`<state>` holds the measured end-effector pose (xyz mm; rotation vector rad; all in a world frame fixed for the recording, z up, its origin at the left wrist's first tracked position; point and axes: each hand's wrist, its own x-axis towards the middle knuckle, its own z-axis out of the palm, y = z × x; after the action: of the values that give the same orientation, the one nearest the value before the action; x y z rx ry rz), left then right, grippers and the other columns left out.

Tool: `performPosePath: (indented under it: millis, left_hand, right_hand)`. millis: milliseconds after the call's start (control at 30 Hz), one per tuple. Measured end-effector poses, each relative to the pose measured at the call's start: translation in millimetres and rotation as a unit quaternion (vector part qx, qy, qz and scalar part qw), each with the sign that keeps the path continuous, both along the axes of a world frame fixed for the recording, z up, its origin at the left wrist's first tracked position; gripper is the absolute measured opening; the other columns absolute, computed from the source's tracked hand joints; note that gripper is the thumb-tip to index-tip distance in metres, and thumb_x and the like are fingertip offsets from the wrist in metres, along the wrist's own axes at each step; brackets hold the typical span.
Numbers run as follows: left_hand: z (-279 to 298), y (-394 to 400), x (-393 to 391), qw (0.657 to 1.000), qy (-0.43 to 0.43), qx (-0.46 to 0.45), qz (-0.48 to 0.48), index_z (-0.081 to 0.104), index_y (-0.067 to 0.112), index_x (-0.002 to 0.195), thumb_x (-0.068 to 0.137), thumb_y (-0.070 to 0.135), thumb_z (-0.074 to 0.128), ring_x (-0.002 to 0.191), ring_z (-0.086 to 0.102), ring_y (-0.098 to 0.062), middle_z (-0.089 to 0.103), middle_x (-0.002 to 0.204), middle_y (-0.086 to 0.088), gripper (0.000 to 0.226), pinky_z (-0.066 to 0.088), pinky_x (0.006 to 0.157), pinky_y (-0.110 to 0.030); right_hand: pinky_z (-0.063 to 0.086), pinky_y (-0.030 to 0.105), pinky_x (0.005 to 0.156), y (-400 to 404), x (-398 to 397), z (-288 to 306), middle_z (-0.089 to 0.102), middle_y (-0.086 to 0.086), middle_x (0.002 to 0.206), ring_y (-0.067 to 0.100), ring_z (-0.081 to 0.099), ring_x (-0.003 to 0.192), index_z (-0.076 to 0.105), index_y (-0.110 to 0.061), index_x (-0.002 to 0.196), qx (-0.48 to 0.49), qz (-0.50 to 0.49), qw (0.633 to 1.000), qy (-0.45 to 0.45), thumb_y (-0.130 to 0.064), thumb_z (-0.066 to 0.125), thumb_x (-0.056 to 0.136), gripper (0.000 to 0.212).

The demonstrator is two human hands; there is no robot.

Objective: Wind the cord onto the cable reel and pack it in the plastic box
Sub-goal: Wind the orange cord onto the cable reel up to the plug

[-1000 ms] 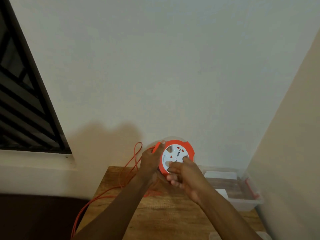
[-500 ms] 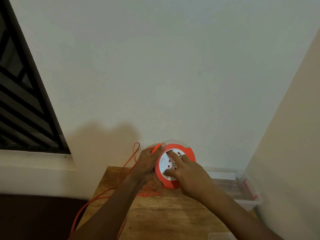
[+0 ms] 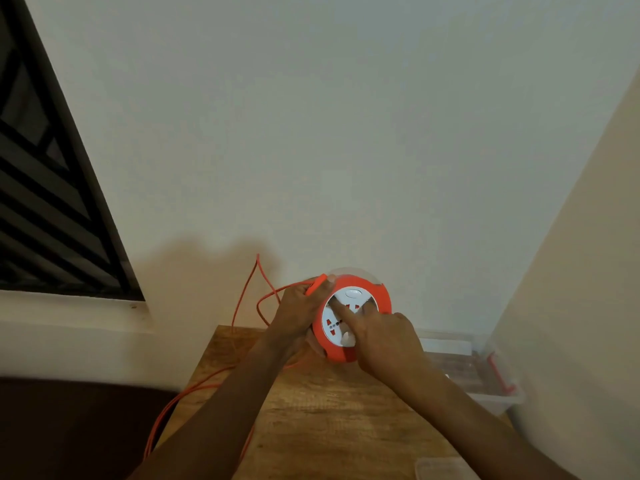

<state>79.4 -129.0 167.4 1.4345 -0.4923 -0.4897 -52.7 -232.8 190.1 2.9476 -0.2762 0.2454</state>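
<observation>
An orange cable reel (image 3: pixel 377 299) with a white socket face is held upright above the far edge of the wooden table (image 3: pixel 322 410). My left hand (image 3: pixel 298 313) grips its left rim and the orange handle. My right hand (image 3: pixel 384 337) lies on the white face, fingers pressed into it. The loose orange cord (image 3: pixel 249 292) loops up beside the left hand and trails down off the table's left side. The clear plastic box (image 3: pixel 485 389) with red latches sits open on the table at the right.
A white wall stands right behind the table, with a second wall close on the right. A dark barred window (image 3: pixel 45 202) fills the left. A clear lid (image 3: pixel 440 467) lies at the table's near right edge.
My right hand has moved across the reel's white face and the face has rotated. The cord loop by my left hand has changed shape. The left hand keeps its grip.
</observation>
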Motion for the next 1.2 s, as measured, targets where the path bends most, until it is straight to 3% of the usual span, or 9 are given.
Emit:
performPosePath:
  millis: [200, 333, 467, 633, 700, 800, 933, 1000, 1200]
  left_hand:
    - [5.6, 0.4, -0.8, 1.000, -0.010, -0.017, 0.004, 0.076, 0.028, 0.104, 0.085, 0.059, 0.066, 0.084, 0.081, -0.026, 0.084, 0.095, 0.001, 0.038, 0.065, 0.068, -0.033]
    - [6.5, 0.7, 0.5, 0.999, 0.021, -0.045, 0.016, 0.076, 0.019, 0.108, 0.098, 0.043, 0.064, 0.085, 0.081, -0.029, 0.083, 0.098, -0.006, 0.029, 0.065, 0.067, -0.035]
    - [11.4, -1.9, 0.8, 0.997, 0.010, -0.050, 0.057, 0.077, 0.018, 0.104, 0.097, 0.042, 0.065, 0.080, 0.081, -0.028, 0.084, 0.093, -0.004, 0.028, 0.065, 0.062, -0.033]
    - [17.3, -9.3, 1.0, 0.995, -0.042, -0.033, 0.082, 0.076, 0.014, 0.101, 0.096, 0.045, 0.067, 0.073, 0.081, -0.022, 0.083, 0.084, -0.001, 0.033, 0.060, 0.059, -0.017]
    - [20.0, -10.3, -0.9, 0.996, -0.053, -0.024, 0.073, 0.076, 0.019, 0.095, 0.095, 0.045, 0.068, 0.067, 0.080, -0.017, 0.082, 0.077, 0.004, 0.027, 0.057, 0.054, -0.015]
    - [17.0, -10.7, 0.4, 0.997, -0.032, -0.033, 0.058, 0.077, 0.016, 0.100, 0.096, 0.042, 0.067, 0.072, 0.081, -0.021, 0.083, 0.083, 0.001, 0.028, 0.059, 0.055, -0.018]
    - [6.5, -6.9, -0.9, 0.995, 0.048, -0.074, 0.050, 0.076, 0.007, 0.110, 0.098, 0.039, 0.066, 0.087, 0.080, -0.032, 0.082, 0.099, -0.014, 0.036, 0.064, 0.064, -0.032]
    - [3.7, -5.4, -1.1, 0.993, 0.068, -0.078, 0.047, 0.076, 0.006, 0.111, 0.098, 0.039, 0.066, 0.086, 0.080, -0.033, 0.082, 0.100, -0.015, 0.037, 0.064, 0.065, -0.034]
    - [0.7, -4.2, 5.9, 0.995, 0.065, -0.069, 0.004, 0.075, 0.009, 0.115, 0.098, 0.042, 0.065, 0.091, 0.079, -0.037, 0.081, 0.105, -0.015, 0.038, 0.066, 0.069, -0.039]
  right_hand:
    - [0.055, 0.039, 0.080, 2.6, 4.3, -2.2, 0.063, 0.011, 0.126, 0.029, 0.067, 0.097, 0.009, -0.033, 0.151, 0.021, -0.019, 0.998, -0.051, -0.037, 0.056, 0.092, 0.075]
    - [0.053, 0.035, 0.083, -1.6, 6.0, 8.8, 0.053, 0.003, 0.141, 0.024, 0.065, 0.104, 0.024, -0.032, 0.149, 0.311, -0.058, 0.943, -0.103, -0.055, 0.053, 0.089, 0.071]
    - [0.049, 0.022, 0.046, -1.7, 5.9, 18.9, 0.054, 0.004, 0.134, 0.012, 0.061, 0.047, 0.031, -0.039, 0.144, 0.635, -0.101, 0.756, -0.122, -0.029, 0.069, 0.086, 0.071]
    - [0.034, 0.022, 0.037, 13.3, 10.7, 15.6, 0.069, 0.014, 0.093, 0.007, 0.043, 0.035, 0.048, -0.026, 0.139, 0.851, -0.176, 0.443, -0.224, -0.010, 0.059, 0.089, 0.054]
    - [0.035, 0.022, 0.038, 24.9, 8.9, 12.7, 0.068, 0.016, 0.105, 0.006, 0.043, 0.037, 0.043, -0.028, 0.142, 0.863, -0.185, 0.400, -0.248, -0.007, 0.059, 0.089, 0.060]
    - [0.039, 0.025, 0.041, 27.2, 5.5, 9.6, 0.068, 0.013, 0.108, 0.008, 0.046, 0.042, 0.031, -0.036, 0.146, 0.827, -0.166, 0.490, -0.220, -0.009, 0.063, 0.084, 0.076]
    - [0.050, 0.024, 0.058, 19.4, -4.2, 12.3, 0.067, -0.003, 0.114, 0.015, 0.067, 0.076, 0.026, -0.024, 0.147, 0.553, -0.144, 0.809, -0.139, -0.037, 0.068, 0.083, 0.078]
    - [0.054, 0.029, 0.072, 12.8, -11.8, 9.4, 0.072, -0.003, 0.106, 0.016, 0.067, 0.090, 0.043, -0.024, 0.138, 0.344, -0.094, 0.921, -0.155, -0.040, 0.063, 0.085, 0.059]
    - [0.055, 0.045, 0.082, -3.5, -14.7, 12.7, 0.040, 0.009, 0.150, 0.033, 0.048, 0.123, 0.070, -0.022, 0.110, 0.060, 0.080, 0.993, -0.063, -0.016, 0.067, 0.082, 0.029]
